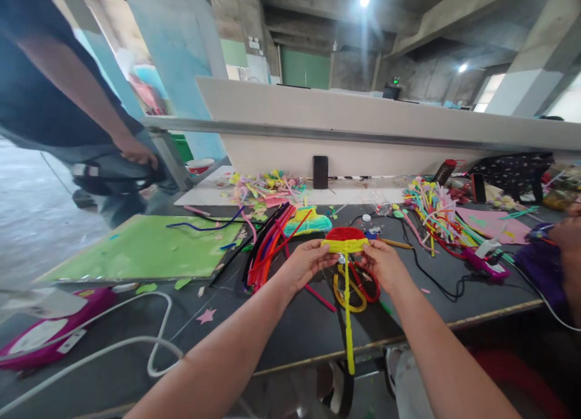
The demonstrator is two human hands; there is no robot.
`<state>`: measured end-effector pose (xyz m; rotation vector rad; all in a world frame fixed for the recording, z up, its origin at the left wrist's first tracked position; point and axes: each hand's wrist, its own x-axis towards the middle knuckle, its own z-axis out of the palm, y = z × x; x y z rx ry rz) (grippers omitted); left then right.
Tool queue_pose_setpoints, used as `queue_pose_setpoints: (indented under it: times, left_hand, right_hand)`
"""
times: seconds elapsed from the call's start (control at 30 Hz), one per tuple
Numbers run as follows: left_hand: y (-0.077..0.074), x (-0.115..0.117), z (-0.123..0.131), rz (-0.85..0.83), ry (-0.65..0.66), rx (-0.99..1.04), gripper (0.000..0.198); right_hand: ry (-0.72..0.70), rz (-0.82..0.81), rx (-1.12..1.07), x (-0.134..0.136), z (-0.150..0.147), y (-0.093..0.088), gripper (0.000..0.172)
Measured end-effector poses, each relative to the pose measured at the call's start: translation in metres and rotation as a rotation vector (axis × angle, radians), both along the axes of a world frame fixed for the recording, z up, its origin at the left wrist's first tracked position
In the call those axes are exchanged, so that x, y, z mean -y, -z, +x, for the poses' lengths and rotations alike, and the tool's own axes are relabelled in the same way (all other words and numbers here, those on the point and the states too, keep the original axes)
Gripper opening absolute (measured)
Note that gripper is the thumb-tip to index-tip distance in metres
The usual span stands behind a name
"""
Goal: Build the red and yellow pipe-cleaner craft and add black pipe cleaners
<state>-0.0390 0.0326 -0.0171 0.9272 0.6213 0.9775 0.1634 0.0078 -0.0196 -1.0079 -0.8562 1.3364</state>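
Both my hands hold up a small pipe-cleaner piece (345, 239) above the dark table (290, 328): a red dome on top, a yellow band across it. My left hand (307, 263) pinches the left end of the yellow band, and my right hand (384, 263) pinches the right end. A long yellow pipe cleaner (348, 313) hangs straight down from the piece, past the table's front edge. Scissors with yellow and red handles (356, 284) lie on the table just below my hands.
A bundle of pipe cleaners (267, 243) lies left of my hands, a green sheet (140, 249) further left. Glue guns (49, 331) (485, 263) with cords sit at both sides. A phone (320, 172) leans on the white divider. One person stands at left, another is at the right edge.
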Motion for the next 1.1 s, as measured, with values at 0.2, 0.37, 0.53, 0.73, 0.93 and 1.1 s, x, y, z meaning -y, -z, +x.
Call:
queue_pose_setpoints:
  times: [0.2,0.37,0.53,0.73,0.93,1.1]
  left_hand:
    - [0.0051,-0.0004,0.0033,-0.013,-0.045,-0.011,0.023]
    - [0.0052,-0.0018,0.0023,-0.018,-0.052,0.023,0.028]
    - [0.0038,-0.002,0.001,-0.027,-0.07,0.027,0.027]
    - [0.0073,-0.0022,0.0,-0.016,-0.105,-0.051,0.019]
    - [0.0054,-0.0013,0.0012,0.004,-0.13,-0.051,0.019]
    - [-0.0011,0.002,0.0015,-0.001,-0.128,-0.004,0.021]
  right_hand:
    - [0.01,-0.008,0.035,-0.0009,-0.0056,-0.0004,0.024]
    - [0.016,-0.002,0.035,0.0019,-0.0074,-0.0055,0.023]
    - [0.017,-0.015,0.006,0.0044,-0.0041,-0.0087,0.02]
    - [0.026,-0.037,-0.032,0.0044,-0.0023,-0.006,0.017]
    - [0.016,-0.046,-0.098,0.0039,-0.0021,-0.0018,0.017]
    - [-0.024,-0.055,-0.102,0.0042,-0.0039,-0.0004,0.015]
